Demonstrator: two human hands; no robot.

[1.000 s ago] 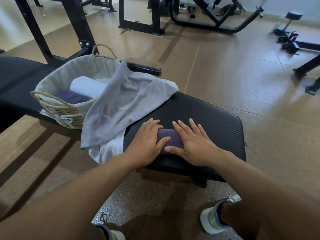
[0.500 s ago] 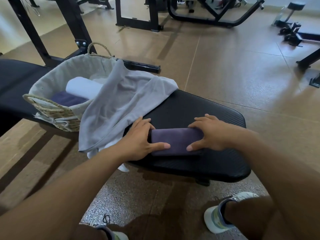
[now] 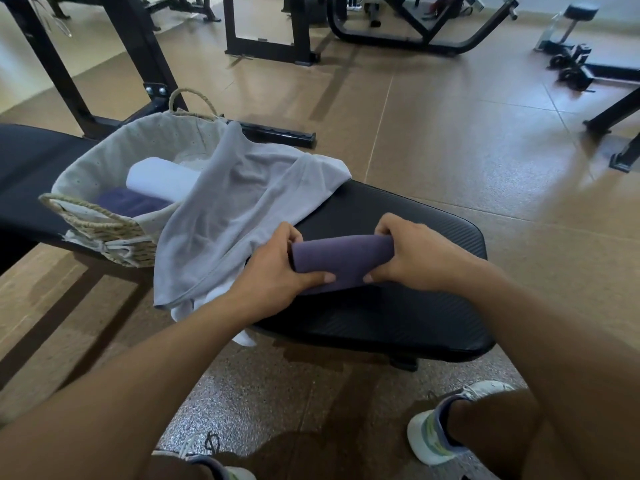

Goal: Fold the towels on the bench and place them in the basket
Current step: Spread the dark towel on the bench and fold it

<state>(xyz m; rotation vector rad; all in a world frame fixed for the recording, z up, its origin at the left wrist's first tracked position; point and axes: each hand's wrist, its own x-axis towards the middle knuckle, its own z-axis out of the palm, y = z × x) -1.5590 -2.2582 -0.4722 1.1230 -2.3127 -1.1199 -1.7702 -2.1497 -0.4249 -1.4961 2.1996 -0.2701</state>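
Note:
A folded purple towel point(image 3: 341, 259) is held just above the black bench point(image 3: 398, 306), my left hand point(image 3: 273, 271) gripping its left end and my right hand point(image 3: 412, 254) its right end. An unfolded grey towel point(image 3: 239, 216) drapes from the basket's rim across the bench and hangs over the near edge, with a white towel point(image 3: 242, 336) peeking out under it. The woven, cloth-lined basket point(image 3: 104, 226) stands on the bench to the left and holds a rolled white towel point(image 3: 156, 178) and a dark purple towel point(image 3: 128, 204).
Black gym machine frames point(image 3: 270, 29) stand behind the bench, and more equipment point(image 3: 571, 64) sits at the far right. Tan floor surrounds the bench. My shoes point(image 3: 436, 434) are on the floor below.
My hands went from pressing flat on the purple towel to gripping its two ends, and the towel has come up slightly off the bench.

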